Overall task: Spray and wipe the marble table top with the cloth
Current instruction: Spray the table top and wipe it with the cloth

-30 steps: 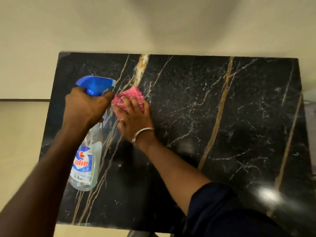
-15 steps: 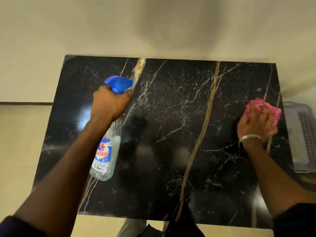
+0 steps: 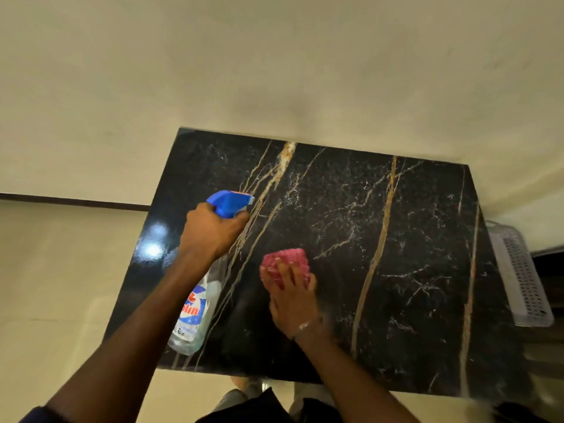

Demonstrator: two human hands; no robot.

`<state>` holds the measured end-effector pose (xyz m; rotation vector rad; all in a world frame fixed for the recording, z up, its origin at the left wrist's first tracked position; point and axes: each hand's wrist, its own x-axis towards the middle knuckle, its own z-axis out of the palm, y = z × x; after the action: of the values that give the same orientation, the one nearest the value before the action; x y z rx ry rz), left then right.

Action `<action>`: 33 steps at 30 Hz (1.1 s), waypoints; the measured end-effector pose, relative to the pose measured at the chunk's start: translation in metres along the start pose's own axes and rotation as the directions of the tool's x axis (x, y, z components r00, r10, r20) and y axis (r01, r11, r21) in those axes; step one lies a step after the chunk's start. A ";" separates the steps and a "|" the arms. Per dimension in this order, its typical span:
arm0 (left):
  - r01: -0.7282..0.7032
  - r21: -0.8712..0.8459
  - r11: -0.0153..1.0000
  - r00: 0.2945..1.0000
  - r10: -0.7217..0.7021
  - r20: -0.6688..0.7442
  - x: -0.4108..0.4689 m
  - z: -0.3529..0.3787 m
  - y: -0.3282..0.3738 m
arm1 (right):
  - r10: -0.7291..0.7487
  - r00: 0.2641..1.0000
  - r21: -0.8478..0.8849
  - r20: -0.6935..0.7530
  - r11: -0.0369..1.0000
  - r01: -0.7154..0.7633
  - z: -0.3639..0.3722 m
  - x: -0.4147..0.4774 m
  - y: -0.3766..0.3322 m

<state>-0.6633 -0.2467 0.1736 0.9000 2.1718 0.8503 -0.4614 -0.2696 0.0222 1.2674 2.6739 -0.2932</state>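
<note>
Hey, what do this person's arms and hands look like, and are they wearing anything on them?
Both forearms are bare and neither hand is gloved. The left hand shows no jewellery. The right hand has a thin silver bangle round its wrist. A dark blue sleeve just shows on the left arm at the picture's bottom corner.

The left hand (image 3: 213, 235) grips a blue-capped spray bottle (image 3: 195, 312) over the black marble bench (image 3: 412, 294) while the right hand (image 3: 294, 303) presses a pink cloth (image 3: 288, 258) against its surface.
</note>
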 end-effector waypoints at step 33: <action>-0.566 -0.199 0.800 0.824 0.552 -0.128 -0.037 -0.069 0.141 | 0.379 0.835 0.488 -0.399 0.858 -0.157 -0.299 0.038 0.102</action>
<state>-0.6427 -0.2180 0.3314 1.4420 1.8116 1.3974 -0.4262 -0.1042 0.2919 2.0958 2.8511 -0.6435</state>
